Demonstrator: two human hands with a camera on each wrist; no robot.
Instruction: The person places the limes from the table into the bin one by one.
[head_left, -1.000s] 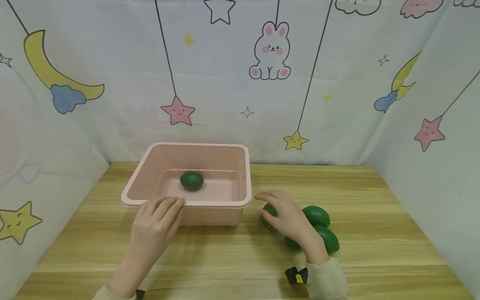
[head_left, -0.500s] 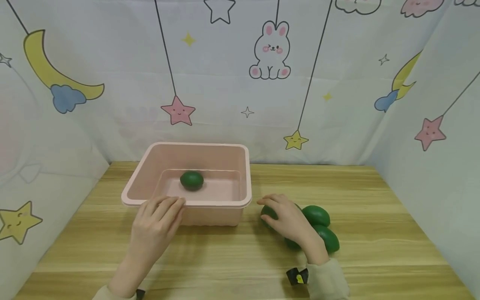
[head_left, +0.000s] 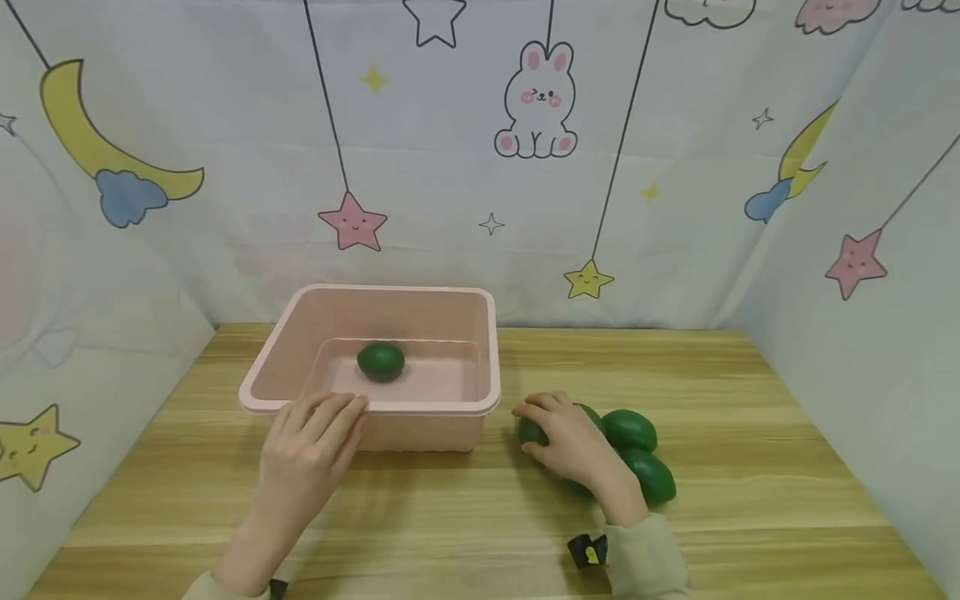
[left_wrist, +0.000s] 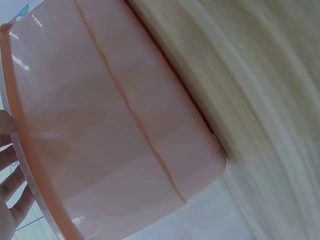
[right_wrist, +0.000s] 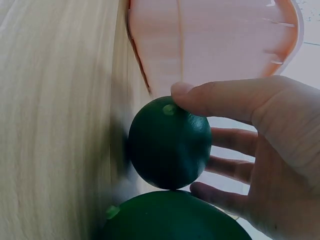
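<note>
My left hand (head_left: pixel 309 454) holds the near rim of a pink plastic bin (head_left: pixel 427 433); in the left wrist view the thumb lies on one side of the rim with fingers beyond it. Inside the bin lies one dark green oval fruit (head_left: pixel 381 362). To the bin's right, my right hand (head_left: pixel 572 446) is around another dark green fruit (right_wrist: pixel 170 145), low at the table. The right wrist view shows its thumb pressed on that fruit near a pale green nub, with the fingers curled behind. A neighbouring fruit (right_wrist: pixel 175 217) touches it.
More green fruits, among them one at the back (head_left: pixel 630 431) and one at the front (head_left: pixel 651 479), cluster behind and beside the right hand. The wood-grain table (head_left: pixel 450 533) meets a white cloth printed with stars and a rabbit (head_left: pixel 538 104).
My right hand has lowered slightly onto the leftmost fruit of the cluster, thumb and fingers coming around it. The left hand keeps its place on the rim; the head view has shifted slightly.
</note>
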